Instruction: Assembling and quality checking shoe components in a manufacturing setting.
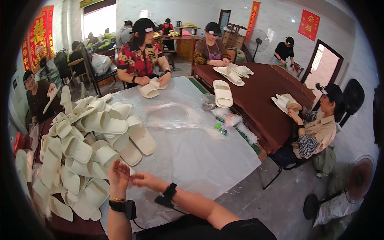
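My left hand is raised at the edge of a heap of cream slippers, palm turned up, fingers apart and slightly bent. Close beside it, my right hand points its fingers toward the left palm. I see no object in either hand; any fine strand between them is too small to make out. A slipper lies sole-down at the heap's right side, just beyond my hands. Loose, thin clear strands are spread over the plastic-covered table farther off.
Across the table a person handles slippers. Two more people sit at the brown-covered table with slippers. A clear jar and small plastic packets lie near the table's right edge. A floor fan stands at right.
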A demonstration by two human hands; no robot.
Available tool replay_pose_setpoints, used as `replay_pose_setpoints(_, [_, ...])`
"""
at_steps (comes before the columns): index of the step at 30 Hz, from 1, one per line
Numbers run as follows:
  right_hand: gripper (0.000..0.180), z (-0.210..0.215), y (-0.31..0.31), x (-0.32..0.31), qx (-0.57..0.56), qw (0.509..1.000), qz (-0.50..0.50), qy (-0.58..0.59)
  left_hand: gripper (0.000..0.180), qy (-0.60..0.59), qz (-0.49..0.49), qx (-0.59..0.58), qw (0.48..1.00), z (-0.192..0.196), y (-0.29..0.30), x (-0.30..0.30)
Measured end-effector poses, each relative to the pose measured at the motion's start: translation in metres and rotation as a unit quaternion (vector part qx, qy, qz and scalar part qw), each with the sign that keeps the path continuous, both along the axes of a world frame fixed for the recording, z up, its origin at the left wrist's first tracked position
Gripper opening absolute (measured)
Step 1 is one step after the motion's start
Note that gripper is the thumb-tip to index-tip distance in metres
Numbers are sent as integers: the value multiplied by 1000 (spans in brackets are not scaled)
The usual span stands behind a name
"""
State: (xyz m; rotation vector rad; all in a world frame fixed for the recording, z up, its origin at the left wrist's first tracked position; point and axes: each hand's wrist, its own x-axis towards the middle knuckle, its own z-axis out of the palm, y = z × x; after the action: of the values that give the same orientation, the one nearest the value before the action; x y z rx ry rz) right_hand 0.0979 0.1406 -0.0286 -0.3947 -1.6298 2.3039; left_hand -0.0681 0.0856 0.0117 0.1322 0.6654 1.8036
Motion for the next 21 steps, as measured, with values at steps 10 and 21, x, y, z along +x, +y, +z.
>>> replay_pose_setpoints(10, [44, 15, -107, -19, -263, 954, 141, 30, 17, 38, 78, -6, 996, 32, -21, 4])
replay_pose_setpoints(21, [36, 4, -126, -9, -251, 960, 128, 2, 22, 620, 143, -77, 768, 35, -37, 22])
